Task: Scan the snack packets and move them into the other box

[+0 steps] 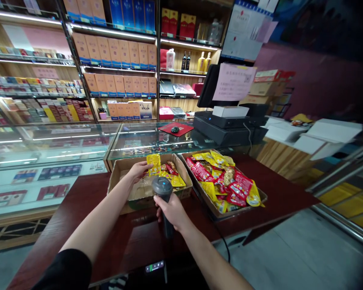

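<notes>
My left hand (138, 170) pinches a yellow snack packet (154, 164) by its left edge, over the left cardboard box (116, 173). Wrapped around the handle of a dark barcode scanner (162, 187) is my right hand (174, 211); the scanner stands upright in front of that box, its head just below the packet. A few yellow and red packets (176, 180) lie in the right part of the left box. Beside it, a second cardboard box (210, 207) is heaped with red and yellow packets (224, 177).
Both boxes rest on a dark red table (90, 193). Behind it are a glass display counter (133, 139), a mouse (175, 129) on a red mat, and a checkout monitor (208, 86). A black cable (225, 241) hangs at the table's front. Shelves with boxed goods line the wall.
</notes>
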Available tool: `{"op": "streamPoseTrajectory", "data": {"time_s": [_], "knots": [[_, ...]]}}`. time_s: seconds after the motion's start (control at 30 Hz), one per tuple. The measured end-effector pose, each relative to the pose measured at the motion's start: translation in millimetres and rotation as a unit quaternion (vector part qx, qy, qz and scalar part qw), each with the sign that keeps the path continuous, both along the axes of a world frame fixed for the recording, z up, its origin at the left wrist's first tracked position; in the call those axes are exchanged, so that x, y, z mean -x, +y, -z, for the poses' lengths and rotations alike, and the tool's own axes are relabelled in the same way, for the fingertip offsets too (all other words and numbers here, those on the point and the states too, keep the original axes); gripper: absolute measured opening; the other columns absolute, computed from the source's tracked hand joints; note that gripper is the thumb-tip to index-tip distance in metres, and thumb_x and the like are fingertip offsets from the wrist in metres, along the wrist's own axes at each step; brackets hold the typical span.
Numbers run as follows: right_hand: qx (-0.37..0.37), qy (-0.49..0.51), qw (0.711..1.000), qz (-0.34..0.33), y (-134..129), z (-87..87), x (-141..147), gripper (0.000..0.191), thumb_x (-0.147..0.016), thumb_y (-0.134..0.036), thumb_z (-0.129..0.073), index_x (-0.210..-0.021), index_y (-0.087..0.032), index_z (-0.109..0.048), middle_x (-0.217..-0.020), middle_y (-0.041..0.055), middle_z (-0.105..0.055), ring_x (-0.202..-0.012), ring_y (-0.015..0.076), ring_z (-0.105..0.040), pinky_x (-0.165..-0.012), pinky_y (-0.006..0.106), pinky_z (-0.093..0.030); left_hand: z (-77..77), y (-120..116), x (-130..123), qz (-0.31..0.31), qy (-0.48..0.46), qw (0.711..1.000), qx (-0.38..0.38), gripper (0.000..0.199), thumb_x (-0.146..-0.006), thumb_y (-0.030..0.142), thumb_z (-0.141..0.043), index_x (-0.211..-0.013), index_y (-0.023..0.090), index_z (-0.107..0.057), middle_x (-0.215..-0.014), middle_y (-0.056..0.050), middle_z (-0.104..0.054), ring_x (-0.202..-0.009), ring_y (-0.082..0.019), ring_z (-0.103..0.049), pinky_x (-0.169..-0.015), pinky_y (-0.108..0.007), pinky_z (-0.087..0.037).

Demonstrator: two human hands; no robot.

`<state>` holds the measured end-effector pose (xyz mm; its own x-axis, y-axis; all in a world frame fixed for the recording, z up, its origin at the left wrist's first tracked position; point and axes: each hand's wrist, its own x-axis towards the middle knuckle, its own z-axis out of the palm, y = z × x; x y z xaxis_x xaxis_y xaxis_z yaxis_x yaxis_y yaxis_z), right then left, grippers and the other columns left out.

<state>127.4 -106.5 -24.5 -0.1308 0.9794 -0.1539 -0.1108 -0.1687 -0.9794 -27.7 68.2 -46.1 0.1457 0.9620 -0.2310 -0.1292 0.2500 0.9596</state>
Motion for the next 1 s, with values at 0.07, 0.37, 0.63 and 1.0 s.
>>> {"op": "streamPoseTrajectory", "data": {"time_s": [0.07, 0.37, 0.63, 1.0], "knots": [[-0.003, -0.017, 1.0, 0.004, -0.2, 0.4, 0.5, 0.029, -0.071, -0.043, -0.062, -0.068, -0.017, -0.051, -0.052, -0.0048, -0.05, -0.034, 0.0088, -0.046, -0.03, 0.021, -0.038, -2.7, -0.2, -0.3, 0.004, 0.001, 1.0, 0.001, 0.046, -0.057, 0.027, -0.085, -0.099, 0.015, -0.072, -0.088, -0.008, -0.072, -0.064, -0.013, -0.066, -0.054, -0.019, -0.049], [-0.022, -0.046, 0.999, 0.003, 3.2, 3.8, -2.5, 0.027, -0.075, -0.043, -0.059, -0.067, -0.019, -0.051, -0.043, -0.0065, -0.046, -0.032, 0.0084, -0.042, -0.031, 0.019, -0.035, 3.2, 5.5, 1.7, 0.023, -0.013, 1.0, -0.008, 0.048, -0.053, 0.028, -0.086, -0.097, 0.015, -0.071, -0.092, -0.008, -0.072, -0.07, -0.015, -0.067, -0.059, -0.023, -0.052], [-0.007, -0.062, 0.998, -0.006, 1.1, 1.2, -1.7, 0.028, -0.076, -0.042, -0.059, -0.063, -0.019, -0.05, -0.038, -0.006, -0.045, -0.029, 0.0085, -0.039, -0.031, 0.02, -0.033, 0.5, 3.1, 0.3, 0.02, 0.002, 1.0, -0.004, 0.048, -0.053, 0.028, -0.086, -0.097, 0.016, -0.072, -0.09, -0.008, -0.072, -0.067, -0.013, -0.066, -0.058, -0.021, -0.05], [-0.006, -0.04, 0.999, 0.005, -0.1, -0.8, -2.5, 0.027, -0.073, -0.042, -0.061, -0.067, -0.017, -0.053, -0.045, -0.0048, -0.05, -0.034, 0.0084, -0.043, -0.033, 0.019, -0.036, -5.3, -3.2, -1.1, 0.027, -0.007, 1.0, 0.005, 0.041, -0.059, 0.024, -0.083, -0.098, 0.015, -0.071, -0.091, -0.01, -0.073, -0.069, -0.016, -0.068, -0.053, -0.019, -0.05]]}}
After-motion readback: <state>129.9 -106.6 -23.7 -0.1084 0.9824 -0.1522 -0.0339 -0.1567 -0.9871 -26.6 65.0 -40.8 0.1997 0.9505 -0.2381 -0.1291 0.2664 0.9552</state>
